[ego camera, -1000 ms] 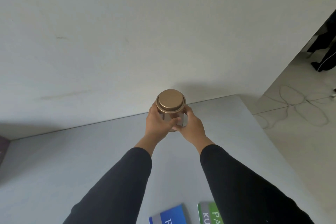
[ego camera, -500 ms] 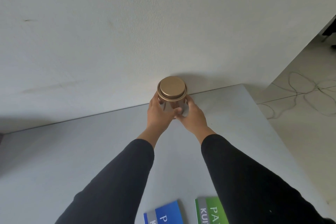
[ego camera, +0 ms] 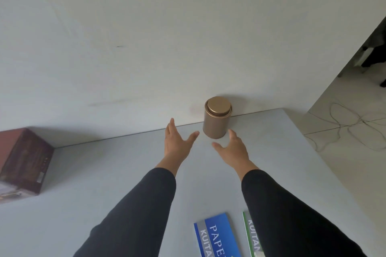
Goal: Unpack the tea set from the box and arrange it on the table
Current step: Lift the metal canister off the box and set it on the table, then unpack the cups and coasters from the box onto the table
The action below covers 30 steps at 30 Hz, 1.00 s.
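Two booklets are cut off by the bottom edge. Both the left hand and right hand are spread, holding nothing. Beyond, a copper tin, lid on, is set upright at the table's far edge by the wall.

Tin no longer gripped: it stands upright on the table at the far edge, by the wall. Left hand and right hand have let go, fingers spread, drawn back toward the near side. Box now in view, far left.
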Available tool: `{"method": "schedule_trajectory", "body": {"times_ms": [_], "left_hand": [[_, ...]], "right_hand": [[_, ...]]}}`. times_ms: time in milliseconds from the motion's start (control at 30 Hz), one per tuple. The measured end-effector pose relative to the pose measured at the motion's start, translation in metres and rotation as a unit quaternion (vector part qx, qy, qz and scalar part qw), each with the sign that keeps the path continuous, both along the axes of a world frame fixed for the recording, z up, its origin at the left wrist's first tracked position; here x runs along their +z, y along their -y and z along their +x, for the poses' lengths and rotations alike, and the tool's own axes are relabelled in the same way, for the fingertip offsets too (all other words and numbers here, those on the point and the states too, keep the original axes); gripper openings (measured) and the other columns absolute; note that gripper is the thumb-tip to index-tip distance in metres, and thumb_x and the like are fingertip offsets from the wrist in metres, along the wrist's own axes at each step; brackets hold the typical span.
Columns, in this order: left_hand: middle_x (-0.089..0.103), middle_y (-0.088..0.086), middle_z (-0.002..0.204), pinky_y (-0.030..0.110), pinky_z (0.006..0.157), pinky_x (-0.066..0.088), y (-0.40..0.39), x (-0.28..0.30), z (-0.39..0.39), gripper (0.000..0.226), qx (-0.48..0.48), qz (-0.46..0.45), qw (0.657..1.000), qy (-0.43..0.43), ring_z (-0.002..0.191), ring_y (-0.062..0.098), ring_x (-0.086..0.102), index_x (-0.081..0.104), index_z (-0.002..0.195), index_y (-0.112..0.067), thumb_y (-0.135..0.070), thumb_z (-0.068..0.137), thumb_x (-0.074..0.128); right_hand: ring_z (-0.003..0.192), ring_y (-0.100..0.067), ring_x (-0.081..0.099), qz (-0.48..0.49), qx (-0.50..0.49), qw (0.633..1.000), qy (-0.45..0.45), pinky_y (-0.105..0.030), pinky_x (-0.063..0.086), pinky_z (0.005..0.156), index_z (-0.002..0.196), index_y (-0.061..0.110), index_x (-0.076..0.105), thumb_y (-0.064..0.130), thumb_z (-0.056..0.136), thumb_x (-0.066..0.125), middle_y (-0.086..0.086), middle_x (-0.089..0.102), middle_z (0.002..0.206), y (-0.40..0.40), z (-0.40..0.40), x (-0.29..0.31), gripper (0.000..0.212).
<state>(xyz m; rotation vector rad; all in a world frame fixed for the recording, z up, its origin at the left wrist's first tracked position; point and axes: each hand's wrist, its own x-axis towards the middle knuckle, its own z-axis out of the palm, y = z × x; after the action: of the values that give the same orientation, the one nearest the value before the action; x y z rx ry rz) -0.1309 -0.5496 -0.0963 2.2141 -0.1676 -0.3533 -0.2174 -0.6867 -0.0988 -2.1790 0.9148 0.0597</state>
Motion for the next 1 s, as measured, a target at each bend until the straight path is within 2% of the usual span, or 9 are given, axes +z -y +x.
{"method": "schedule_trajectory", "body": {"times_ms": [233,333,467,567,867,1000], "left_hand": [[0.013,0.002,0.158,0.032,0.114,0.023,-0.124,0.047,0.007,0.091,0.022,-0.041,0.998,0.049,0.146,0.018,0.017,0.007,0.153,-0.015,-0.049,0.087,0.06],[0.015,0.002,0.158,0.034,0.114,0.024,-0.196,0.06,0.013,0.088,0.035,-0.043,0.996,0.067,0.145,0.019,0.02,0.009,0.153,-0.015,-0.049,0.088,0.058],[0.018,0.001,0.157,0.035,0.113,0.026,-0.299,0.068,0.024,0.083,0.078,-0.024,0.993,0.084,0.145,0.018,0.021,0.014,0.152,-0.016,-0.05,0.09,0.055],[0.021,0.005,0.157,0.035,0.115,0.023,-0.37,0.067,0.036,0.078,0.125,-0.004,0.988,0.096,0.145,0.02,0.02,0.016,0.152,-0.011,-0.048,0.092,0.051],[0.025,0.01,0.154,0.04,0.113,0.028,-0.508,0.051,0.085,0.066,0.306,0.003,0.95,0.065,0.141,0.026,0.029,0.022,0.149,-0.008,-0.043,0.097,0.043],[0.024,0.008,0.155,0.045,0.112,0.031,-0.537,0.037,0.108,0.067,0.325,-0.017,0.946,0.001,0.139,0.028,0.032,0.02,0.15,-0.009,-0.045,0.097,0.039]], "right_hand": [[0.139,-0.026,0.031,0.0,0.009,0.999,0.044,-0.041,0.034,0.11,0.15,0.021,0.015,0.048,0.089,0.055,-0.002,0.026,0.154,-0.116,0.007,0.047,0.078],[0.136,-0.026,0.036,0.002,0.021,0.998,0.052,-0.04,0.037,0.107,0.149,0.02,0.017,0.049,0.088,0.055,-0.005,0.031,0.151,-0.185,0.021,0.062,0.077],[0.135,-0.025,0.036,0.012,0.07,0.995,0.065,-0.037,0.035,0.104,0.148,0.02,0.019,0.047,0.089,0.054,-0.005,0.033,0.149,-0.283,0.042,0.074,0.074],[0.135,-0.024,0.036,0.032,0.121,0.99,0.066,-0.035,0.034,0.103,0.148,0.02,0.02,0.046,0.09,0.054,-0.005,0.033,0.149,-0.35,0.056,0.077,0.072],[0.137,-0.024,0.035,0.132,0.151,0.978,0.051,-0.035,0.032,0.107,0.148,0.02,0.023,0.052,0.09,0.051,-0.003,0.033,0.151,-0.462,0.128,0.061,0.072],[0.135,-0.025,0.037,0.157,0.134,0.978,0.035,-0.036,0.033,0.106,0.148,0.016,0.026,0.054,0.091,0.047,-0.004,0.037,0.149,-0.488,0.155,0.045,0.072]]}}
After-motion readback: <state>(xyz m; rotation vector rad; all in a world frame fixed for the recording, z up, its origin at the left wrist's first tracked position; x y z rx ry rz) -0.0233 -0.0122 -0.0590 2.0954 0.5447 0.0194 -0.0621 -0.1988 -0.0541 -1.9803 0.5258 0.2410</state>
